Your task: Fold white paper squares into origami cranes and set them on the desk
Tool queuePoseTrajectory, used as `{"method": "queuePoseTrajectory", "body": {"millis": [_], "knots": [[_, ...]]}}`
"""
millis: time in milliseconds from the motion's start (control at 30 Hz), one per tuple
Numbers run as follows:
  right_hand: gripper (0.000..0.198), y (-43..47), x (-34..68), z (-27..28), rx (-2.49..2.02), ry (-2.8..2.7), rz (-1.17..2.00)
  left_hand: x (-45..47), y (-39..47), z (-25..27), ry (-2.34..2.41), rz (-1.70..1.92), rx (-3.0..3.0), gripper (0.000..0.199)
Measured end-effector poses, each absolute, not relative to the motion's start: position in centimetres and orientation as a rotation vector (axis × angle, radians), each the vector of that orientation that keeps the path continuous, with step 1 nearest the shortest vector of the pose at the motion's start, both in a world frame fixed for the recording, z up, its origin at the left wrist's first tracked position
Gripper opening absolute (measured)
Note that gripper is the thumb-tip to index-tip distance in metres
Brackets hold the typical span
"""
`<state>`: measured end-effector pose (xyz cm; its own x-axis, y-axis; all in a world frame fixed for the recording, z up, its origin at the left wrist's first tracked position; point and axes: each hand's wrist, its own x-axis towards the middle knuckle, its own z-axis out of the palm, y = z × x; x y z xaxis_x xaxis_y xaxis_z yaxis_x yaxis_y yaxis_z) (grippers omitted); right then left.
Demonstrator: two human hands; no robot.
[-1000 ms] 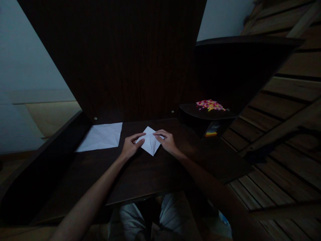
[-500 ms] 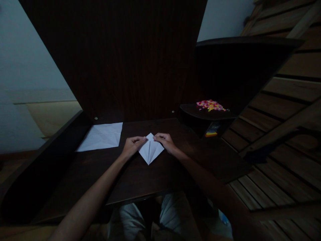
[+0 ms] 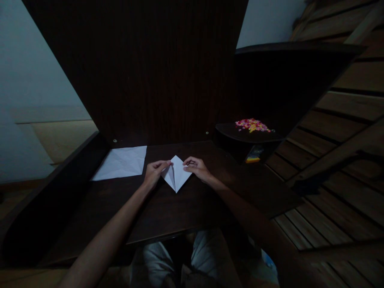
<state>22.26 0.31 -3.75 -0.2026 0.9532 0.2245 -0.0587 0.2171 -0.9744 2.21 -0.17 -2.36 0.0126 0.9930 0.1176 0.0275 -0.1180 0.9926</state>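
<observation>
A white sheet of paper folded into a diamond (image 3: 181,175) lies on the dark desk, one corner toward me. Creases and a narrow folded flap run down its left half to the near corner. My left hand (image 3: 153,173) pinches its left edge, thumb on top near the flap. At the upper right edge, my right hand (image 3: 198,169) has the paper between thumb and bent fingers. Fingertips beneath the paper are hidden.
A larger creased white sheet (image 3: 123,162) lies at the desk's left. On a corner shelf (image 3: 234,134) at the right sits a pile of small pink, red and yellow pieces (image 3: 252,125). A tall dark panel (image 3: 150,80) stands behind the desk (image 3: 180,216).
The folded paper has shifted slightly left and away from me, with my left hand. The fold line now leans left, and the right half looks smoother. My right hand's fingers have spread slightly.
</observation>
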Motion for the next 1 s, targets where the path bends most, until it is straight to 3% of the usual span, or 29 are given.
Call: {"method": "queuePoseTrajectory", "body": {"millis": [300,500,1000], "knots": [[0.012,1.1,22.6,-4.5,-0.947,-1.498,0.931,1.8,-0.1,-2.5,1.188,1.189,1.46,0.021],[0.014,1.4,22.6,-4.8,-0.963,-1.479,0.901,1.8,0.2,-2.9,1.135,1.128,1.423,0.031],[0.022,1.7,23.5,-4.5,-0.905,-1.031,1.525,1.5,0.2,-3.4,0.815,0.911,1.348,0.056]]}}
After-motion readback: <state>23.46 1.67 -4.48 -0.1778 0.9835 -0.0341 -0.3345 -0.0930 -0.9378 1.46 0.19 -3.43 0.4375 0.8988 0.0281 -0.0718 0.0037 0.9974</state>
